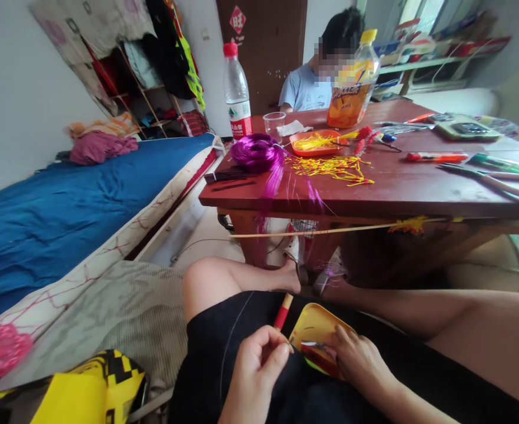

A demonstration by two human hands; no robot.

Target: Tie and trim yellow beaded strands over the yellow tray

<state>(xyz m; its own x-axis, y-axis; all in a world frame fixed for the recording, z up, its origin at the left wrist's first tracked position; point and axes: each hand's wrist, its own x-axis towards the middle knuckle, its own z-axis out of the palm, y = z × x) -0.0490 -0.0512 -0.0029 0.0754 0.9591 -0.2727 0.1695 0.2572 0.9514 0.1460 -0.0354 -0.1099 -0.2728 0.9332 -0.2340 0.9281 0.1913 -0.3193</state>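
Note:
My left hand [263, 359] is closed in a pinch above my lap. A small dark bit shows at its fingertips, too small to name. Just behind those fingers, a red stick with a tan end [282, 313] points up; whether the hand holds it I cannot tell. A yellow plastic tray [310, 318] rests on the black cloth over my lap. Into its right side reaches my right hand [361, 356], fingers bent together over the contents, their tips partly hidden. Beside them in the tray lie a shiny metal tool [311, 344] and a red item [321, 359].
On the brown table [250, 203] lie a purple strand coil [257, 153], yellow-red knotted cords [330, 168], an orange tray [316, 151], pliers [489, 176] and bottles [237, 94]. A thin stick [312, 231] runs below its edge. Another person [306, 88] sits opposite. A blue bed [87, 182] stands left.

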